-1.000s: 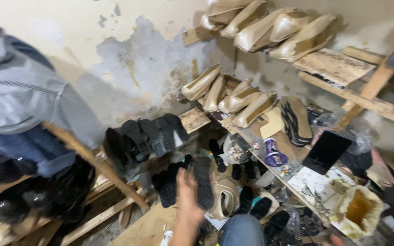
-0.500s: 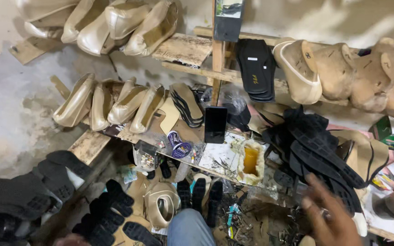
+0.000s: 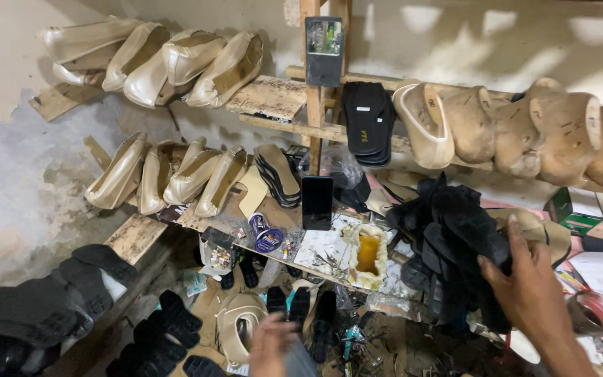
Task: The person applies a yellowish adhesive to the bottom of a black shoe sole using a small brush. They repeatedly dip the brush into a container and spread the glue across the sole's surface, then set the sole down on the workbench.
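While my right hand [image 3: 532,293] reaches into the pile of black soles [image 3: 455,244] at the lower right, its grip is closed on one sole near the top of the heap, thumb over the upper edge. My left hand [image 3: 270,345] sits low at the bottom edge, blurred, fingers loosely spread and holding nothing, just beside a cream shoe upper [image 3: 239,324] on the floor. Black heel pieces [image 3: 169,328] lie scattered near it, and more dark soles [image 3: 43,307] are stacked at the far left.

Beyond the hands, the desk [image 3: 315,251] carries a crusted pot of yellow glue [image 3: 366,255], a small blue tin [image 3: 268,239] and a dark phone [image 3: 317,202] propped upright. A row of cream shoe uppers [image 3: 169,174] leans along its left part.

Farther back, a wooden shelf [image 3: 273,98] holds another row of cream uppers [image 3: 155,59], hanging black insoles [image 3: 366,122] and wooden shoe lasts [image 3: 532,132] to the right.
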